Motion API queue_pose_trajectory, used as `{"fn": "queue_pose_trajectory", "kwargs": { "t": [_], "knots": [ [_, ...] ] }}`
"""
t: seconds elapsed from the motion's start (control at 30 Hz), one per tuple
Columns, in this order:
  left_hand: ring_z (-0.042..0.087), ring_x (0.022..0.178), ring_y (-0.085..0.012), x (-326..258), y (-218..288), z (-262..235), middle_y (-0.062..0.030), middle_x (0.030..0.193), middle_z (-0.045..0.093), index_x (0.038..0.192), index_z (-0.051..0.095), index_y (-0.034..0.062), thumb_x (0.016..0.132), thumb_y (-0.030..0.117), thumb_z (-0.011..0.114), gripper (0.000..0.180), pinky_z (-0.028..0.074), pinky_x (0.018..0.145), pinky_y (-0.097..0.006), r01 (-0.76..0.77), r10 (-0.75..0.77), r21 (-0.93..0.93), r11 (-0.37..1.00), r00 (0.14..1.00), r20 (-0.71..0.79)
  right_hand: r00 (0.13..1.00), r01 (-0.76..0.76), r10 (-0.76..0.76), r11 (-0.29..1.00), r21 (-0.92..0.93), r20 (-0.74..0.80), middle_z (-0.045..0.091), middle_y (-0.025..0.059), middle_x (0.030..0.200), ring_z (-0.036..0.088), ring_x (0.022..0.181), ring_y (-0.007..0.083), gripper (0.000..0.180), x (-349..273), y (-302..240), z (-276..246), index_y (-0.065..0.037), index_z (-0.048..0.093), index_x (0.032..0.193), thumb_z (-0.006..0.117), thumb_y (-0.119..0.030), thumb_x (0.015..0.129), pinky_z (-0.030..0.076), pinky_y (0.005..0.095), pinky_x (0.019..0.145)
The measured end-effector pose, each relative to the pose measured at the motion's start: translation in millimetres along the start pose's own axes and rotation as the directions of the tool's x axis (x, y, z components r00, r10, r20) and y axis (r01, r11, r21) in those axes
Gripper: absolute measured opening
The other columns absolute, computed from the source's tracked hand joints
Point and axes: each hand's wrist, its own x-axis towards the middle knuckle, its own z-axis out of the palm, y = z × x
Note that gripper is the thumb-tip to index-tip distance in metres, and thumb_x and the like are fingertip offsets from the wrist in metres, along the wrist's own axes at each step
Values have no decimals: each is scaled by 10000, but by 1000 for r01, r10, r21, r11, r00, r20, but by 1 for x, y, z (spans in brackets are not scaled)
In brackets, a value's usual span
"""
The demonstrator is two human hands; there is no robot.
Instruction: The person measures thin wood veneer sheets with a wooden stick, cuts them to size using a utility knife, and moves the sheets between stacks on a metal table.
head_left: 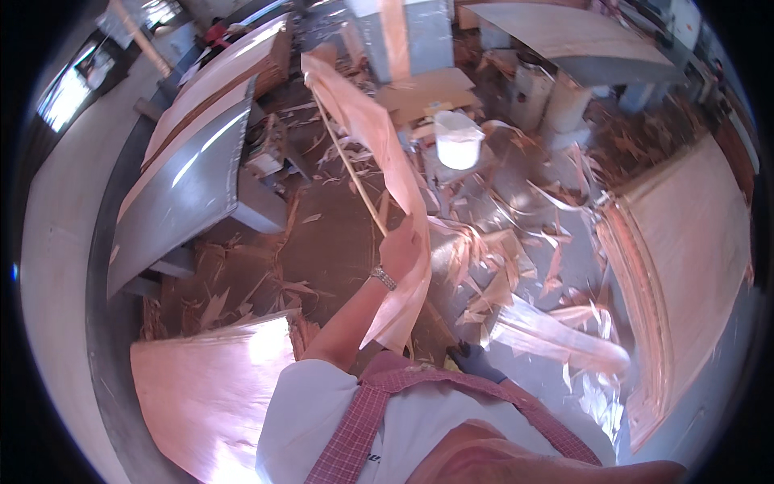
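Your left hand (pixel 401 246) is raised in front of you, its grip closed on a long pale strip of veneer (pixel 379 137) and, it seems, the thin wooden stick (pixel 351 165) that runs along it; the strip rises up and away from the hand and also hangs down past your forearm toward your chest. Your right hand (pixel 474 360), in a dark glove, sits low just right of the strip's hanging end; whether its grip is open or closed cannot be told. Left of the strip, a grey metal tabletop (pixel 181 194) shows a long bare edge, with open brown floor (pixel 322 242) between it and the strip. Right of the strip, the floor is littered with curled veneer scraps (pixel 516 274), and a white bucket (pixel 458 139) stands just beyond them. Further right lies a broad stack of veneer sheets (pixel 685 258); below the tabletop lies another sheet (pixel 214 387).
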Motion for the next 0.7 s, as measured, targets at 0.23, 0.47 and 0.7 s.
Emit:
{"fn": "queue_pose_trajectory", "kwargs": {
  "t": [0.23, 0.47, 0.7],
  "knots": [
    [667, 876, -378, 69, -124, -141, -234, 946, 670, 1255, 562, 66, 871, 171, 571, 398, 534, 760, -433, 0, -164, -382, 924, 904, -394, 840, 461, -527, 819, -342, -128, 505, 220, 590, 511, 488, 364, 358, 160, -77, 44, 13, 534, 703, 681, -271, 865, 359, 438, 481],
    [549, 813, -60, 124, -308, -273, -16, 927, 642, 1145, 582, -19, 886, 47, 573, 268, 476, 723, -232, -131, -334, -617, 776, 744, -578, 802, 566, -596, 729, -385, 51, 565, 229, 656, 575, 578, 414, 294, 353, -210, 108, -36, 566, 768, 656, -293, 881, 424, 465, 526],
    [586, 818, -100, 162, -502, -363, -46, 941, 638, 1051, 580, -3, 877, 41, 590, 179, 500, 712, -270, -142, -717, -849, 509, 475, -510, 522, 783, -835, 387, -487, 175, 620, 145, 663, 611, 550, 371, 372, 563, -335, 193, -53, 528, 1080, 665, -325, 866, 493, 490, 520]
  ]
}}
